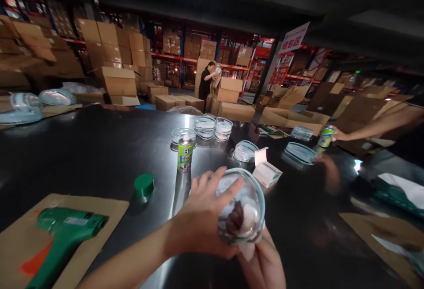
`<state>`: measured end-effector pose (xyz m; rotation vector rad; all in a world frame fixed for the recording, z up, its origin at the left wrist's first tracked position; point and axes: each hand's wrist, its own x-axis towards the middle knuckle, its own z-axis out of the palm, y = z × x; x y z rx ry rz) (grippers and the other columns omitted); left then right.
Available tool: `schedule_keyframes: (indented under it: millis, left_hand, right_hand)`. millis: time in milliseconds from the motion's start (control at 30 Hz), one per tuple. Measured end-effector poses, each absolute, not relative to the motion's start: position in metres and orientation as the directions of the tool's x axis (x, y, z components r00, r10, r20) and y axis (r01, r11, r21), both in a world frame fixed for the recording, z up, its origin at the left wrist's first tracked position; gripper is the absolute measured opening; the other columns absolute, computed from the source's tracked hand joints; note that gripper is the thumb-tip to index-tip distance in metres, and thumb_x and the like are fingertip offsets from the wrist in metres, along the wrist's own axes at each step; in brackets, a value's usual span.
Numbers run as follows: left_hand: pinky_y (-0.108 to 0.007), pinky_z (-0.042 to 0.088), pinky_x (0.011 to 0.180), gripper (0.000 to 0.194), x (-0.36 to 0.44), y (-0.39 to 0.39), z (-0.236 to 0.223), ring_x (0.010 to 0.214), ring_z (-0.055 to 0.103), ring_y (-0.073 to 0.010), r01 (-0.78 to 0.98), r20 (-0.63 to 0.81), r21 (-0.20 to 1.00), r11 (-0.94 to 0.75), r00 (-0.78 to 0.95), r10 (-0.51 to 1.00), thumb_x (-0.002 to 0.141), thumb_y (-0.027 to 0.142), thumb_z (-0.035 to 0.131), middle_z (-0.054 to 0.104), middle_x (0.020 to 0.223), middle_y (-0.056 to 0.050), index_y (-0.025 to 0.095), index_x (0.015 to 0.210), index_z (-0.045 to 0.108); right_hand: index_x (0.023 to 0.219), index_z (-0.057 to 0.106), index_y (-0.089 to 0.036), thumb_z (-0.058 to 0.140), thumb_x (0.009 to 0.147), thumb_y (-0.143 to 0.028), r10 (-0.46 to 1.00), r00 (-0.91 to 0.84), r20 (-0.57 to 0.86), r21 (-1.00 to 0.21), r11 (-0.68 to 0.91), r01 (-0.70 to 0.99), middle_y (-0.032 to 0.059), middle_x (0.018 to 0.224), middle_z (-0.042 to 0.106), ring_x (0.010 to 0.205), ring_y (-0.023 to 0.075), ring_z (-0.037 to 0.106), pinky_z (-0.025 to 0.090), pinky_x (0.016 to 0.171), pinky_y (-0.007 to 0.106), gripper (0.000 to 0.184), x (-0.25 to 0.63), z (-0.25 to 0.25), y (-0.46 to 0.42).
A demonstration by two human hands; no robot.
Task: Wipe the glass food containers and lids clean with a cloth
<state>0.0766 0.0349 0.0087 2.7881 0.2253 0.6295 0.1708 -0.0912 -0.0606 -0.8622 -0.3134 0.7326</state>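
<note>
Hands (232, 231) around glass bowl (245, 205), above dark table (99, 147), warehouse.

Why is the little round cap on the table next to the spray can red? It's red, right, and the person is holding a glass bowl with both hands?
Not quite. The head view shows the cap is green, not red. The rest holds: it sits on the table near the spray can, and the left hand and right hand hold the glass bowl.
</note>
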Motion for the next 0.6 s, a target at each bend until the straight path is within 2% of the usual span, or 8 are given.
schedule_keyframes:
  millis: [67, 200, 333, 400, 467, 533, 600]
  left_hand:
    - [-0.065, 0.028, 0.098, 0.111, 0.075, 0.033, 0.008, 0.124, 0.034, -0.0468, 0.100, 0.409, 0.299, -0.949, 0.885, 0.223, 0.050, 0.057, 0.072, 0.020, 0.152, -0.015, 0.035, 0.146, 0.021]
    - [-0.065, 0.024, 0.099, 0.109, 0.071, 0.033, 0.005, 0.126, 0.033, -0.0465, 0.060, 0.426, 0.287, -0.956, 0.886, 0.184, 0.052, 0.055, 0.069, 0.018, 0.153, -0.013, 0.038, 0.146, 0.018]
    - [-0.063, 0.024, 0.098, 0.106, 0.075, 0.032, 0.004, 0.125, 0.033, -0.0462, 0.027, 0.452, 0.283, -0.959, 0.878, 0.158, 0.053, 0.050, 0.067, 0.017, 0.154, -0.013, 0.036, 0.146, 0.019]
    - [-0.063, 0.025, 0.097, 0.106, 0.079, 0.033, 0.002, 0.124, 0.033, -0.0462, 0.031, 0.475, 0.287, -0.957, 0.863, 0.171, 0.052, 0.046, 0.067, 0.017, 0.153, -0.015, 0.034, 0.146, 0.021]
    - [-0.062, 0.025, 0.097, 0.107, 0.080, 0.036, 0.001, 0.124, 0.034, -0.0461, 0.033, 0.486, 0.291, -0.956, 0.856, 0.177, 0.051, 0.042, 0.067, 0.019, 0.152, -0.016, 0.033, 0.146, 0.021]
    - [-0.061, 0.025, 0.097, 0.107, 0.080, 0.038, 0.000, 0.123, 0.033, -0.0459, 0.029, 0.491, 0.294, -0.955, 0.853, 0.177, 0.050, 0.040, 0.068, 0.020, 0.152, -0.016, 0.033, 0.146, 0.021]
    - [-0.061, 0.024, 0.098, 0.107, 0.077, 0.039, -0.001, 0.124, 0.033, -0.0451, 0.009, 0.502, 0.293, -0.956, 0.849, 0.162, 0.049, 0.040, 0.068, 0.020, 0.152, -0.014, 0.035, 0.146, 0.022]
  right_hand:
    - [0.081, 0.074, -0.027, 0.080, 0.059, -0.037, 0.656, 0.755, 0.000, -0.809, 0.444, -0.386, 0.0047, 0.081, 0.072, 0.070, 0.0209, 0.064, 0.052, 0.069, 0.034, 0.025, 0.171, -0.063, -0.090]
    - [0.062, 0.071, -0.022, 0.084, 0.046, -0.016, 0.626, 0.776, 0.078, -0.881, 0.408, -0.240, 0.0054, 0.075, 0.071, 0.075, 0.0223, 0.063, 0.051, 0.076, 0.033, 0.022, 0.178, -0.070, -0.099]
    - [0.064, 0.068, -0.023, 0.079, 0.053, -0.017, 0.664, 0.745, 0.067, -0.867, 0.408, -0.286, 0.0040, 0.071, 0.068, 0.074, 0.0233, 0.062, 0.051, 0.074, 0.040, 0.017, 0.186, -0.067, -0.107]
    - [0.070, 0.069, -0.025, 0.077, 0.056, -0.020, 0.649, 0.757, 0.068, -0.859, 0.424, -0.287, 0.0022, 0.073, 0.068, 0.070, 0.0202, 0.060, 0.051, 0.071, 0.037, 0.017, 0.182, -0.060, -0.102]
    - [0.077, 0.070, -0.027, 0.077, 0.057, -0.025, 0.656, 0.753, 0.056, -0.802, 0.478, -0.357, 0.0016, 0.078, 0.067, 0.068, 0.0176, 0.059, 0.050, 0.068, 0.034, 0.021, 0.176, -0.055, -0.094]
    - [0.076, 0.070, -0.025, 0.076, 0.060, -0.028, 0.690, 0.723, 0.038, -0.757, 0.492, -0.430, 0.0029, 0.075, 0.066, 0.064, 0.0167, 0.057, 0.050, 0.063, 0.032, 0.018, 0.172, -0.054, -0.088]
    - [0.068, 0.069, -0.021, 0.076, 0.059, -0.023, 0.703, 0.710, 0.038, -0.785, 0.461, -0.414, 0.0046, 0.069, 0.065, 0.061, 0.0181, 0.057, 0.049, 0.060, 0.033, 0.012, 0.173, -0.058, -0.089]
